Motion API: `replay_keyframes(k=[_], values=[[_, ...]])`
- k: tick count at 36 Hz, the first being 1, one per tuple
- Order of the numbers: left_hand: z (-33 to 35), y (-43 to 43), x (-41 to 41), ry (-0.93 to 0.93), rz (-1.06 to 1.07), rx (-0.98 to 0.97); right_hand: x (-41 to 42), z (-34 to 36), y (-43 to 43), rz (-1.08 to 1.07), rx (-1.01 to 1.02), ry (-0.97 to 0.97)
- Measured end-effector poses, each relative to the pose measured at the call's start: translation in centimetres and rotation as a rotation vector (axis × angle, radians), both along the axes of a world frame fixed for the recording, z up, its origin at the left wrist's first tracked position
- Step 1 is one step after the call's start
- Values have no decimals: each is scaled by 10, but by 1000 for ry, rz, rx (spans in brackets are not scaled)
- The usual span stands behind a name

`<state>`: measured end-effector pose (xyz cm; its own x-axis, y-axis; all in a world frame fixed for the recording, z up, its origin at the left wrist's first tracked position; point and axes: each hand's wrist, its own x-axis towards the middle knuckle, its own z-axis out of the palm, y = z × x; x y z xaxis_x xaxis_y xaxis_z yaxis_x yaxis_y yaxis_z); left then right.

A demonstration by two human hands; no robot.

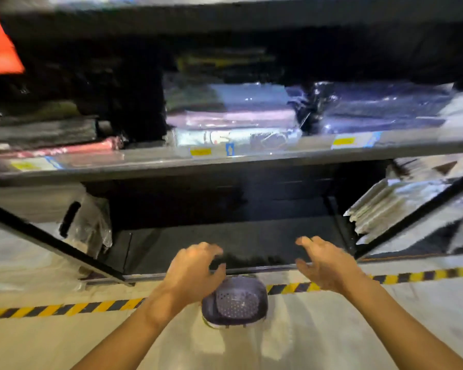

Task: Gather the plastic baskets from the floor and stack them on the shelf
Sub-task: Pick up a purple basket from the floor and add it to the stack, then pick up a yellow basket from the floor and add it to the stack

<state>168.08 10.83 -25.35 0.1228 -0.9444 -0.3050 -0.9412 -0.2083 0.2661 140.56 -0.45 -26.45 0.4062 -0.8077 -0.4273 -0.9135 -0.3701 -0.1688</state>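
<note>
A purple perforated plastic basket (235, 303) stands on the pale floor just in front of the bottom shelf (251, 244), with a lighter rim of another basket showing under it. My left hand (194, 268) hovers above the basket's left side, fingers loosely curled and holding nothing. My right hand (322, 263) hangs to the right of the basket, fingers spread, also holding nothing. Both hands are over the shelf's front edge. The frame is motion-blurred.
The dark bottom shelf bay lies open ahead. The middle shelf (225, 161) carries bagged folded clothes. Plastic-wrapped packs (390, 204) sit at the right, a clear bag (91, 222) at the left. Yellow-black tape (64, 308) crosses the floor. Black diagonal braces flank the bay.
</note>
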Motion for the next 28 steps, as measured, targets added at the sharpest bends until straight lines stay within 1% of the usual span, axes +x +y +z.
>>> replay_keyframes(k=[3, 6, 9, 11, 15, 18, 21, 25, 28], values=[[93, -9, -23, -46, -99, -60, -26, 92, 6, -6, -64, 22], [172, -20, -55, -91, -208, -78, -57, 168, 17, -15, -131, 38], [230, -29, -92, -66, -311, -120, -89, 226, 30, -57, -173, 50], [257, -32, -120, -43, -360, -158, -113, 254, 40, -104, -199, 39], [287, -41, -171, 4, -450, -190, -159, 286, 58, -203, -251, 2], [294, -45, -204, 63, -506, -197, -191, 299, 77, -295, -260, -30], [294, -50, -233, 89, -583, -211, -217, 304, 94, -360, -269, -17], [295, -54, -254, 81, -673, -221, -227, 312, 111, -425, -277, 13], [298, -54, -252, 83, -694, -234, -222, 314, 113, -440, -293, 14]])
